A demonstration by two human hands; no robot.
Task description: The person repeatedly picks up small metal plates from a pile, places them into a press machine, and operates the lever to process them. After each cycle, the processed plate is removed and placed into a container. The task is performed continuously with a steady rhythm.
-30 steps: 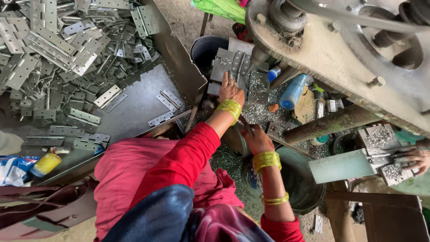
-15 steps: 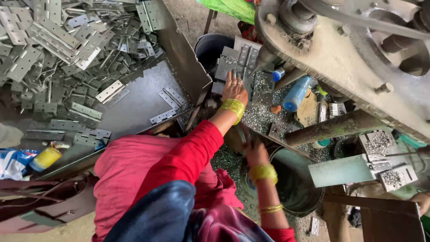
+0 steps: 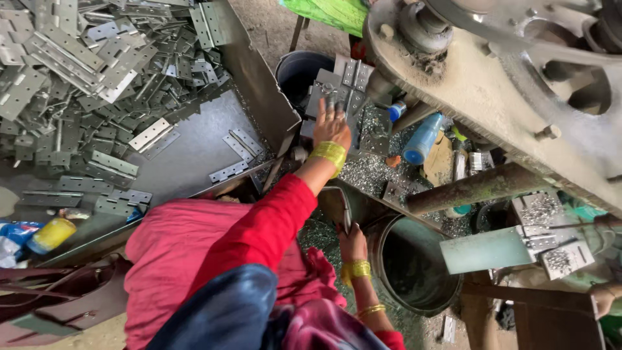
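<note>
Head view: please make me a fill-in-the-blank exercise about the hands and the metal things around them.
1. The left hand rests on a stack of grey metal ____ plates.
2. Both wrists wear ____ bangles.
3. The right hand is beside a round dark metal ____.
4. The big grey metal tray holds many loose ____.

Missing words: hinge; yellow; bucket; hinges

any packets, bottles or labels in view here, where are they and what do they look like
Blue bottle: lies right of the left hand among metal scraps, a light blue cylinder.
Yellow container: far left beside the tray of hinges, small and rounded.
Blue and white wrapper: at the left edge, crumpled.
No signs or screens.
</note>
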